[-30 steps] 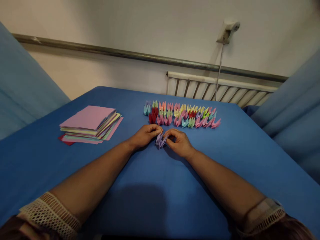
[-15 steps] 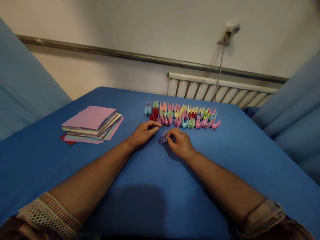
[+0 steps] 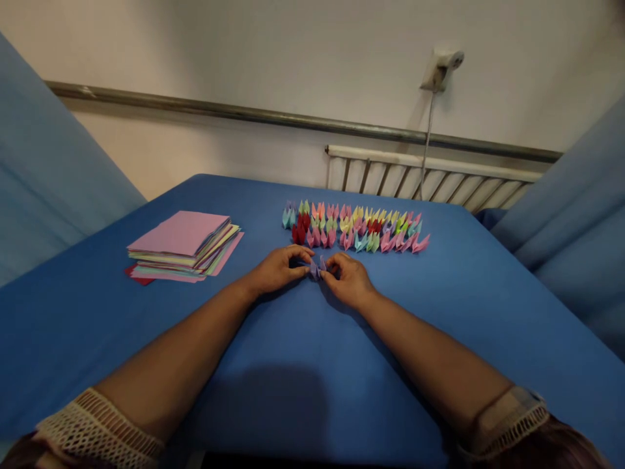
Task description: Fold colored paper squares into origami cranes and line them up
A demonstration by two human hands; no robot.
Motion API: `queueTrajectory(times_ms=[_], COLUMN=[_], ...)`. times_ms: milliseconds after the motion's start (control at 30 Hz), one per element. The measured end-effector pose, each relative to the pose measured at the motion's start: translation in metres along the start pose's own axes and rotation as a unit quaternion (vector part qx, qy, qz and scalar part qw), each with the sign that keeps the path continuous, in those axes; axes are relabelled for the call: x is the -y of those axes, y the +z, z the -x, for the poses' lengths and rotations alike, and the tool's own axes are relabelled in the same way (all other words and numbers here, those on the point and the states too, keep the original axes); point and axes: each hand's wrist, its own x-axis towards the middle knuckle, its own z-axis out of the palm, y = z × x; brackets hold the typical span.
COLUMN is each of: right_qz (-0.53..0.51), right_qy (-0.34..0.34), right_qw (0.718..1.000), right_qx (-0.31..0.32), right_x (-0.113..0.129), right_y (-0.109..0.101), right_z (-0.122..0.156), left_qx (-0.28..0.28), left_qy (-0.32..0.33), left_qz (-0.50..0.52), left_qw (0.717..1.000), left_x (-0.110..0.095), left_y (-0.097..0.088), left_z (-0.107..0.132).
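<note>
Nearest the camera, two lace-edged cuffs, the left sleeve (image 3: pixel 100 430) and the right sleeve (image 3: pixel 508 417), end bare forearms that lie flat on the blue cloth (image 3: pixel 273 391) covering the table. The cloth is smooth and matte, with a wide bare stretch between the arms and more to either side.

The forearms converge at the middle of the table. The left hand (image 3: pixel 278 268) rests knuckles up, its fingers curled in narrow, and thumb and forefinger close on the purple folded paper (image 3: pixel 317 267). The right hand (image 3: pixel 347 280) meets it from the other side, fingers bent tight and pinching the same piece. The paper is small, creased into points, and sits just above the cloth between the two sets of fingertips; most of it is hidden by them.

Just beyond the hands stand the rows of folded pieces (image 3: pixel 354 227), pointed shapes in pink, yellow, green, red and pale blue, packed side by side and touching. The left hand is near their red end. Well apart to the left lies the stack of paper sheets (image 3: pixel 183 242), flat squares with a lilac one on top, edges fanned unevenly.

Past the table's far edge are a ribbed radiator (image 3: pixel 430 179), a metal rail (image 3: pixel 244 116) along the pale wall, and blue curtains (image 3: pixel 43 176) at both sides.
</note>
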Motion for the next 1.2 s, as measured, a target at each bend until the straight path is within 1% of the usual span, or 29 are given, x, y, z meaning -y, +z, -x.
queueTrajectory(times_ms=[133,267,467,733,933,1033,1100,1133,1200], right_qz=[-0.025,-0.038,-0.056,-0.073,-0.077,-0.075,-0.075,-0.076,-0.078], right_qy=[0.026,0.046,0.066,0.056,0.042,0.053,0.064,0.07,0.077], right_qw=[0.999,0.998,0.996,0.995,0.996,0.995,0.995,0.994,0.993], right_qx=[-0.002,0.007,0.024,0.026,0.017,0.026,0.029,0.03,0.033], right_x=[-0.005,-0.007,-0.006,-0.006,-0.008,-0.008,-0.008,-0.008,-0.008], right_y=[0.003,0.004,-0.002,-0.001,0.001,0.0,0.0,0.0,0.002], right_z=[-0.002,-0.002,-0.002,-0.002,-0.003,-0.003,-0.002,-0.002,-0.002], left_qx=[0.012,0.015,0.033,0.037,0.006,0.005,0.004,-0.006,-0.044], left_qy=[0.008,0.008,0.027,0.033,0.028,0.026,0.02,0.018,0.013], left_qz=[0.031,0.056,0.018,-0.033,-0.043,-0.04,-0.037,-0.035,-0.032], left_qw=[0.999,0.998,0.999,0.998,0.999,0.999,0.999,0.999,0.998], left_x=[0.007,0.008,0.002,-0.005,-0.002,-0.004,-0.005,-0.004,0.0], left_y=[0.004,0.008,0.007,0.005,0.007,-0.001,-0.013,-0.021,-0.039], left_z=[-0.002,-0.004,-0.003,-0.001,-0.003,-0.003,-0.002,-0.002,0.0])
